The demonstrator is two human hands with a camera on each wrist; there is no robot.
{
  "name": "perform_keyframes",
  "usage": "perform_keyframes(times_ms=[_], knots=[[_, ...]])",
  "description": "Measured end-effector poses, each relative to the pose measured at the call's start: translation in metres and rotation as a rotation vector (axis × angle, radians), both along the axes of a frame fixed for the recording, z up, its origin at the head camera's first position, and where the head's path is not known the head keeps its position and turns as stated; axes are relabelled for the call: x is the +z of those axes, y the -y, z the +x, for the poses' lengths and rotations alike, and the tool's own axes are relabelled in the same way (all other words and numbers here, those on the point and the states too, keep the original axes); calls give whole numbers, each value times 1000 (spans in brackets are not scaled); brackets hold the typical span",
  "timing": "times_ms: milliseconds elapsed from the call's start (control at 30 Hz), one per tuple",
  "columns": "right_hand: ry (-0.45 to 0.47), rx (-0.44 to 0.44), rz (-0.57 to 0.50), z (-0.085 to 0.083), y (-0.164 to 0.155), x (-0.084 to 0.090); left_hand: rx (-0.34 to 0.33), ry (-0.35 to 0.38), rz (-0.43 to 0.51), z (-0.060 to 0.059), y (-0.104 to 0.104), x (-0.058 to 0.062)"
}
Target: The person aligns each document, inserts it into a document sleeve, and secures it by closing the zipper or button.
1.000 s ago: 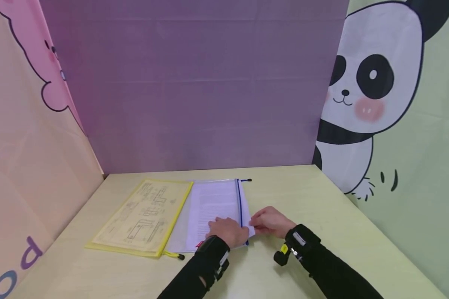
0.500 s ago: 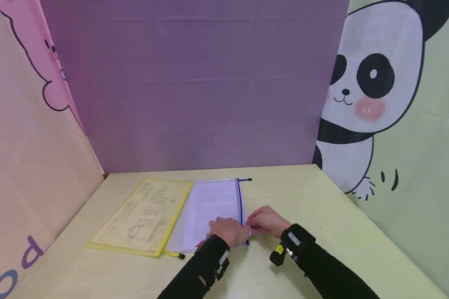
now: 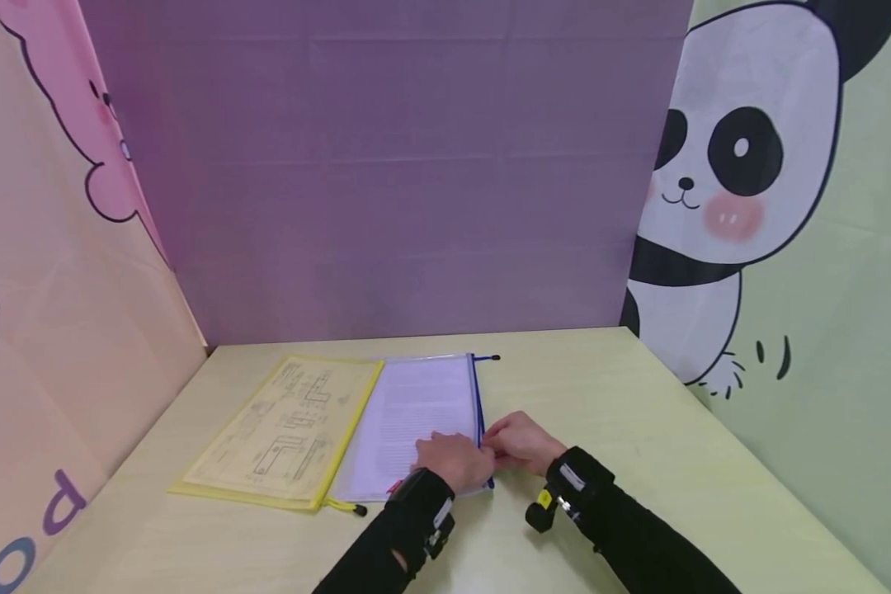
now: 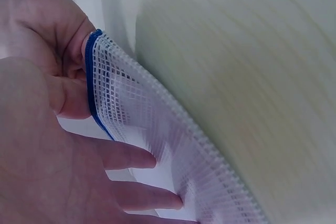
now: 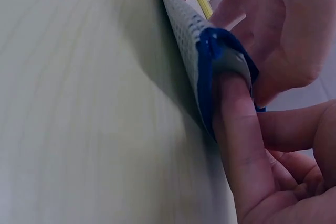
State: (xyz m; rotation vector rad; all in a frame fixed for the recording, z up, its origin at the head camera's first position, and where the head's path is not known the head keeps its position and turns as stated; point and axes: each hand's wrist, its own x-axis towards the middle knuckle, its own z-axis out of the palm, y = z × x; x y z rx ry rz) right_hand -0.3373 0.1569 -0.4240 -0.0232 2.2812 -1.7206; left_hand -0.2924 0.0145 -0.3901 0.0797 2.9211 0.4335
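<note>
A mesh zip bag [image 3: 356, 445] with a blue zip edge [image 4: 90, 72] lies on the table, with printed papers [image 3: 423, 388] inside. My left hand [image 3: 456, 460] holds the bag at its near right corner, fingers stretched over the mesh and thumb at the blue edge. That corner stands up off the table in the left wrist view. At the parted mouth is my right hand [image 3: 525, 441], pinching the papers' edge, with its index finger [image 5: 239, 124] reaching inside. The papers' far part lies under the mesh, and the pinch itself is partly hidden.
To the left lies a yellow zip bag [image 3: 282, 437] with a sheet of line drawings in it, overlapping the mesh bag's left side. Its pull tab [image 3: 358, 510] points toward the front. A purple partition [image 3: 416, 165] closes off the table's [image 3: 638, 462] far edge.
My right hand has moved left up to the blue zip edge, and the papers have slid left into the mesh bag. The white strip that stuck out on the right no longer shows. My left hand stays put.
</note>
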Motion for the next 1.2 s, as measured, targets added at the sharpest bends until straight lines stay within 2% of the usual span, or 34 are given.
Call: perform_keyframes(times_ms=[333,533,733,967,1200], knots=[[-13,5,89,-6,7,-3,-5,7,5,-2,0,-2],[-39,57,103,-10,9,-2,14,6,44,0,0,-1],[-43,92,111,-13,10,0,-29,-8,36,1,2,1],[-27,117,96,-14,10,0,-33,-13,65,0,3,1],[-52,180,167,-15,7,2,-33,-19,64,0,2,-1]])
